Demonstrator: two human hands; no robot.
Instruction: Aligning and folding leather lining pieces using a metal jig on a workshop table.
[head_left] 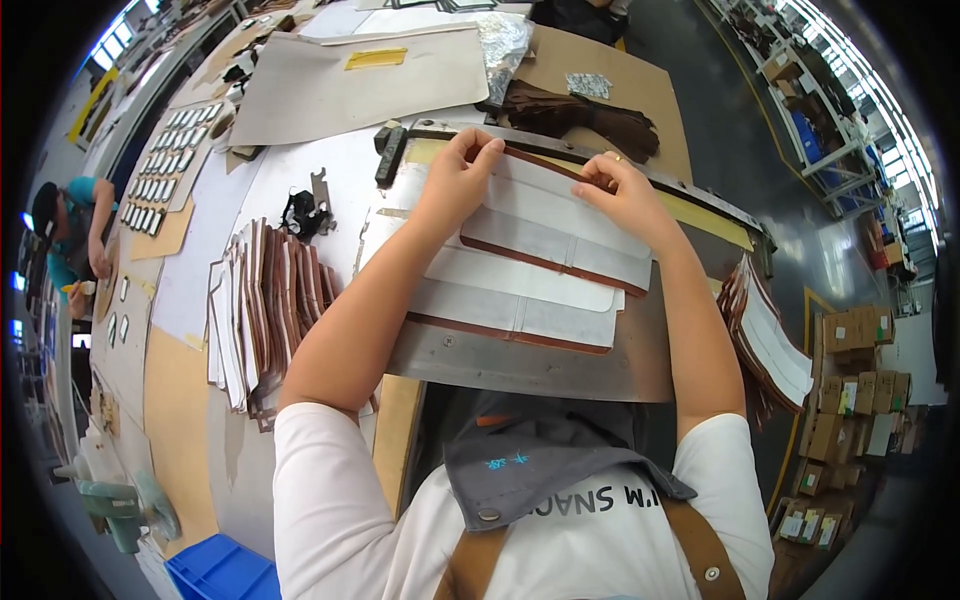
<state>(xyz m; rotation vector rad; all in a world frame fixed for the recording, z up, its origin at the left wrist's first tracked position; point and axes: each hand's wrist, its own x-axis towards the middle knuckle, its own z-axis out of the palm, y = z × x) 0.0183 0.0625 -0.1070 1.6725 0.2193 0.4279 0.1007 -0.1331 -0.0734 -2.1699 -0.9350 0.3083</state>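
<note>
A white-backed panel with brown edging [560,200], which looks like leather, lies against a long dark bar edged with yellow [690,212]. At its far edge my left hand [467,172] is closed, with thumb and fingers pinching the brown strip. My right hand [622,195] pinches the same edge further right, fingers bent; a ring shows on one finger. Closer to me, a second similar panel [510,300] lies partly under the first on a metal plate [470,352]. The fingertips' exact grip is partly hidden.
Left of my left forearm stands a row of folded white-and-brown panels [255,310]; more [765,335] hang at the right. A dark metal block [391,160] sits at the bar's left end. Brown leather pieces [580,115] lie beyond. Another person [75,225] works far left.
</note>
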